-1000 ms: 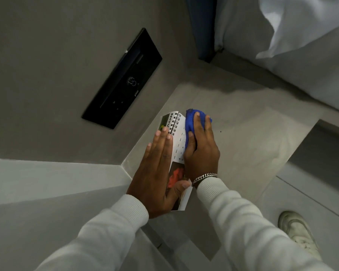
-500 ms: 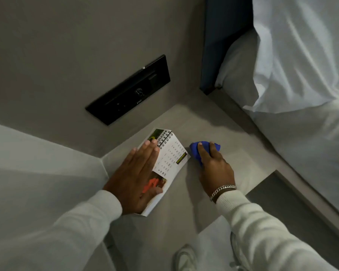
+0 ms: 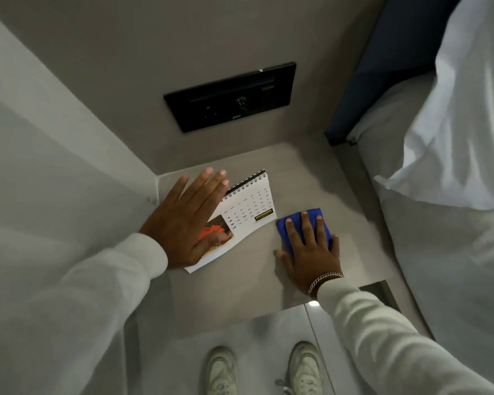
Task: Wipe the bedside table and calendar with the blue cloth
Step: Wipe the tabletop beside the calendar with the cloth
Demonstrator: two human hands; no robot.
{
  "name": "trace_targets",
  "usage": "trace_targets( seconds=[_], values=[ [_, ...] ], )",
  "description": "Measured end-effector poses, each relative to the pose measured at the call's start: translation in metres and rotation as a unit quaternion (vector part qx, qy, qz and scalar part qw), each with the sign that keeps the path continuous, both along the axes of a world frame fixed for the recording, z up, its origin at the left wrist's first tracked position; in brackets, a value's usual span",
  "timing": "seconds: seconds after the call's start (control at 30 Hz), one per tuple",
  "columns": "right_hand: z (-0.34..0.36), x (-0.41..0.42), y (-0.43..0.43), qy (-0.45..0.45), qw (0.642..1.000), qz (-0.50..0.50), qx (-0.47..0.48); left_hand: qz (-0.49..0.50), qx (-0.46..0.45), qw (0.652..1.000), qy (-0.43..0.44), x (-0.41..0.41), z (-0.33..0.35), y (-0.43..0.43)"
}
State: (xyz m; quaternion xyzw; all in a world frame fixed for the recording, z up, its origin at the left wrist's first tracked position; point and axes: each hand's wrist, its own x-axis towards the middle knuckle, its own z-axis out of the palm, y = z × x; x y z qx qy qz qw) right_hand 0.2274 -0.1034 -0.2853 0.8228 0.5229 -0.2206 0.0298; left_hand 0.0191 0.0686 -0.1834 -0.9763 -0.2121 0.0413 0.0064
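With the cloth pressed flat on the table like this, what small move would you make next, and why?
Probably sweep the right hand and blue cloth toward the bed side, since that bedside table area lies bare, while the left hand pins the calendar.

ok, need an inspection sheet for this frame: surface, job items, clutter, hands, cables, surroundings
Surface: grey bedside table, set in a wall corner, mostly bare.
Job's things: calendar lies flat on the table, spiral binding toward the wall; blue cloth folded, flat on the table just right of the calendar.
Clutter: nothing seen.
Hands: left hand flat, fingers spread, pinning the calendar's left part; right hand flat, pressing down on the blue cloth, bracelet at the wrist.
Cables: nothing seen.
Surroundings: black wall panel above the table; bed with white bedding to the right; two white shoes on the floor below.
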Motion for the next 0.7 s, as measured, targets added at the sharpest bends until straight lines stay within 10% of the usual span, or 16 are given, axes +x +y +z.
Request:
trace_targets(
  seconds=[0.2,0.47,0.7],
  values=[
    [0.043,0.012,0.033,0.191,0.963,-0.122,0.149,0.323,-0.149,0.902,-0.243,-0.036,-0.006,-0.058],
    [0.067,0.004,0.099,0.456,0.783,-0.326,0.269,0.629,-0.344,0.506,-0.478,-0.029,-0.011,-0.079],
    [0.072,-0.001,0.102,0.422,0.804,-0.289,0.304,0.569,-0.449,0.439,-0.531,-0.022,-0.005,-0.05]
  ],
)
